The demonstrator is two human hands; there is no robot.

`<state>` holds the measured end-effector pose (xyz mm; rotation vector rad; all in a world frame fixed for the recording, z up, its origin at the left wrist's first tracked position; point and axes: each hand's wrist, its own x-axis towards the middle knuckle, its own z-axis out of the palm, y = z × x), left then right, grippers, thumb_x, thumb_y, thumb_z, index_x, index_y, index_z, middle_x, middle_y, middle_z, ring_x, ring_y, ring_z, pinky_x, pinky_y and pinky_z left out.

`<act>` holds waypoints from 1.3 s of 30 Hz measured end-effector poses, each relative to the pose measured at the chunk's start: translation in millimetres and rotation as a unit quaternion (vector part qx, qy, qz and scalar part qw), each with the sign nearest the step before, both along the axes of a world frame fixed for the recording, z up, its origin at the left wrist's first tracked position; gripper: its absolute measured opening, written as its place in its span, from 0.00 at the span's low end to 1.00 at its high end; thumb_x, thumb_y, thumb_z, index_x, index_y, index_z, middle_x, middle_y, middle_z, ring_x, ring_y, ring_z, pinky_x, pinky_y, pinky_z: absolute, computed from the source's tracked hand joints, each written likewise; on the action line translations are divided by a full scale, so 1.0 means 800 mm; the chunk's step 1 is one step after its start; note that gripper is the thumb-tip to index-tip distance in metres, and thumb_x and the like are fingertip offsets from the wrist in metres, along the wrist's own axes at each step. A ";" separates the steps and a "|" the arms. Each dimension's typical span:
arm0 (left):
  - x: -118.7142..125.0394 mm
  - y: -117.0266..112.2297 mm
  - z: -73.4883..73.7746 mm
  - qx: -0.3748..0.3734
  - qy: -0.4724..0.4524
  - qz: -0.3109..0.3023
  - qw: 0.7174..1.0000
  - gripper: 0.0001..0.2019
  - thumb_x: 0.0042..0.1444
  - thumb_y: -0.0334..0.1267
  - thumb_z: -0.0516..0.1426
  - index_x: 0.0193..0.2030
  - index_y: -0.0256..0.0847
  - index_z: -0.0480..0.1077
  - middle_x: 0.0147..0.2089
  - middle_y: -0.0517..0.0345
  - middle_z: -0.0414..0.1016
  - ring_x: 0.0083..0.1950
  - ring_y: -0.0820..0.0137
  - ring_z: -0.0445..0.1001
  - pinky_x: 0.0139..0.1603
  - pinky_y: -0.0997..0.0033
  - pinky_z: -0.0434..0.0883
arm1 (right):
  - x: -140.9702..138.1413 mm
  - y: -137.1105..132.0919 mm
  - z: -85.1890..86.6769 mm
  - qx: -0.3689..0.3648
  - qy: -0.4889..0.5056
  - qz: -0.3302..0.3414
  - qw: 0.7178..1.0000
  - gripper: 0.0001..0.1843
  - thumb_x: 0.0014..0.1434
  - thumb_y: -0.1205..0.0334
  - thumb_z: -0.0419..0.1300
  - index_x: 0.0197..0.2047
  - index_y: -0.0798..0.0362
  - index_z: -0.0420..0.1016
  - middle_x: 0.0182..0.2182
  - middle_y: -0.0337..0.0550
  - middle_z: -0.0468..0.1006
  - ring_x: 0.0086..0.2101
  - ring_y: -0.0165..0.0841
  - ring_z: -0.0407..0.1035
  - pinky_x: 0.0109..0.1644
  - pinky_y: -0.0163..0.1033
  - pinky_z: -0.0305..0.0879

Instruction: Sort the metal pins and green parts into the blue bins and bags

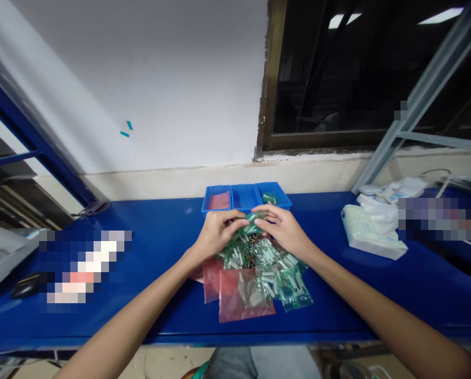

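Both hands meet over a heap of small plastic bags on the blue table point(160, 231). My left hand point(215, 231) and my right hand point(283, 229) pinch one small green bag point(252, 223) between their fingertips, just above the heap. Below them lie several green bags point(277, 273) with small parts inside, and red bags point(239, 302) nearer to me. Three small blue bins point(245, 197) stand in a row just behind the hands: the left one holds something red, the right one a green bag.
A pack of tissues point(371, 231) and white cloths and cables point(393, 192) lie at the right. A black mouse point(24, 287) and a white device point(0, 252) sit at the far left. A wall and a dark window rise behind the table.
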<state>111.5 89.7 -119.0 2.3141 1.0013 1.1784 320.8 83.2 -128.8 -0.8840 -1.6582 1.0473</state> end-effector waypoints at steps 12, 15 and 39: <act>0.007 -0.007 0.001 0.107 0.027 0.009 0.994 0.11 0.66 0.40 0.56 0.52 0.40 0.71 0.41 0.54 0.70 0.39 0.69 0.70 0.41 0.67 0.70 | 0.003 0.003 0.000 -0.041 0.047 -0.012 0.998 0.12 0.55 0.56 0.69 0.39 0.52 0.75 0.28 0.38 0.76 0.29 0.30 0.72 0.33 0.38 0.70; 0.004 -0.007 0.000 0.164 0.040 -0.002 0.986 0.19 0.61 0.46 0.62 0.56 0.41 0.68 0.48 0.50 0.66 0.48 0.64 0.69 0.46 0.63 0.72 | 0.003 0.004 -0.002 -0.055 0.077 -0.038 0.995 0.14 0.54 0.55 0.70 0.38 0.52 0.73 0.29 0.38 0.75 0.26 0.30 0.71 0.31 0.37 0.69; 0.000 -0.002 -0.008 0.153 0.069 0.071 0.983 0.11 0.68 0.41 0.55 0.53 0.40 0.66 0.46 0.52 0.77 0.42 0.68 0.76 0.40 0.67 0.73 | 0.001 0.003 0.000 -0.001 -0.053 -0.053 0.997 0.16 0.59 0.51 0.63 0.27 0.53 0.69 0.25 0.36 0.68 0.25 0.28 0.67 0.28 0.36 0.64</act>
